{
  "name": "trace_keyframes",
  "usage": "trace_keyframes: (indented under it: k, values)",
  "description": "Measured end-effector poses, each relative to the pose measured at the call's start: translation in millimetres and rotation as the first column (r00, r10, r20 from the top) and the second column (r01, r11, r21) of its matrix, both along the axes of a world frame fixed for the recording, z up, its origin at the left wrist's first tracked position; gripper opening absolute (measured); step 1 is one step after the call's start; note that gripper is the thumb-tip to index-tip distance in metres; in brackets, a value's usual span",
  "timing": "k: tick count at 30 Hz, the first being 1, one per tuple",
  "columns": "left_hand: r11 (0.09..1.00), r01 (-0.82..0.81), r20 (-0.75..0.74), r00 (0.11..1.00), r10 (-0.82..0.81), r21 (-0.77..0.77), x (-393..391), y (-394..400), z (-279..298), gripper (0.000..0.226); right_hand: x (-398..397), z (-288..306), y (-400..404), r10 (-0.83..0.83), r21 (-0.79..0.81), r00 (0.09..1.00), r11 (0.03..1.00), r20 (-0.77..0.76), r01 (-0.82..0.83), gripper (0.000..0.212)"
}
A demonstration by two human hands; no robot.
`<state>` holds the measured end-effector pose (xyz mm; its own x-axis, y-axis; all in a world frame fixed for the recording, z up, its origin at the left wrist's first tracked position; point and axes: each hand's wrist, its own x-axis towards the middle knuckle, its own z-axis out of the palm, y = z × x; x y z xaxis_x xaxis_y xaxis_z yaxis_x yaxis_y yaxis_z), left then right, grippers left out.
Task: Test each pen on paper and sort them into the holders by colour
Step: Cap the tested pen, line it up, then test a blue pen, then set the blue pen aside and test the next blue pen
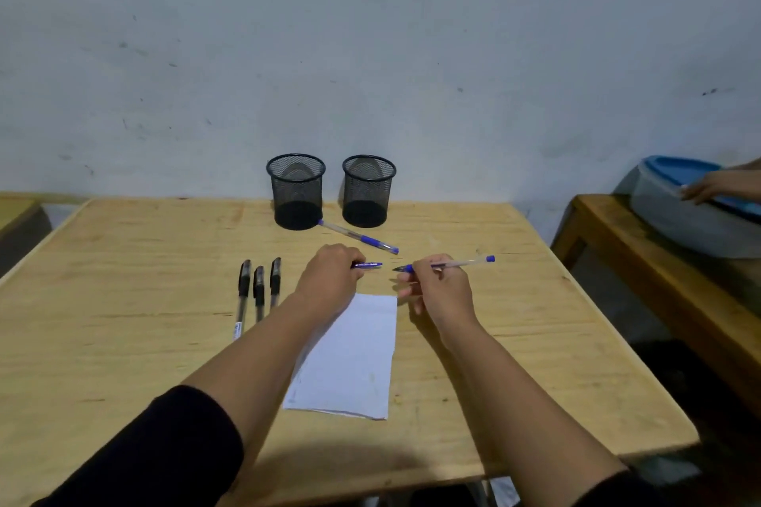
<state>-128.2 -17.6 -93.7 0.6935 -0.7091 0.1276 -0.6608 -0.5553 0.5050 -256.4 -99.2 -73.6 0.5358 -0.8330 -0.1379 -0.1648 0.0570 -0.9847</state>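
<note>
My right hand (438,287) grips an uncapped blue pen (461,263), its tip pointing left above the top edge of the white paper (350,362). My left hand (329,274) holds the blue pen cap (368,265), a short gap away from the tip. A second blue pen (358,237) lies capped on the table near two empty black mesh holders, left (296,191) and right (367,190). Three black pens (258,288) lie side by side left of my left hand.
The wooden table (123,300) stands against a pale wall, with the holders at its far edge. To the right is another wooden table (642,259) bearing a grey bin with a blue lid (679,214), touched by another person's hand (708,185).
</note>
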Motion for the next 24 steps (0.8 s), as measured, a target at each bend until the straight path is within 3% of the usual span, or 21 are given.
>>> trace_keyframes:
  k: [5, 14, 24]
  values:
    - [0.998, -0.032, -0.027, 0.999, 0.031, -0.062, 1.9, -2.0, -2.0, 0.017, 2.0, 0.8, -4.2, 0.012, -0.054, 1.000, 0.998, -0.004, -0.012, 0.009]
    - [0.933, -0.035, -0.206, 0.978, -0.042, -0.357, -7.3, 5.4, 12.9, 0.013, 5.2, 7.5, -5.9, 0.022, -0.014, 0.994, 1.000, 0.110, -0.021, 0.010]
    - [0.928, -0.008, -0.203, 0.976, -0.073, -0.373, -13.6, 10.2, 28.7, 0.013, 0.9, 19.6, -4.9, 0.058, -0.007, 0.977, 0.998, 0.204, -0.058, 0.014]
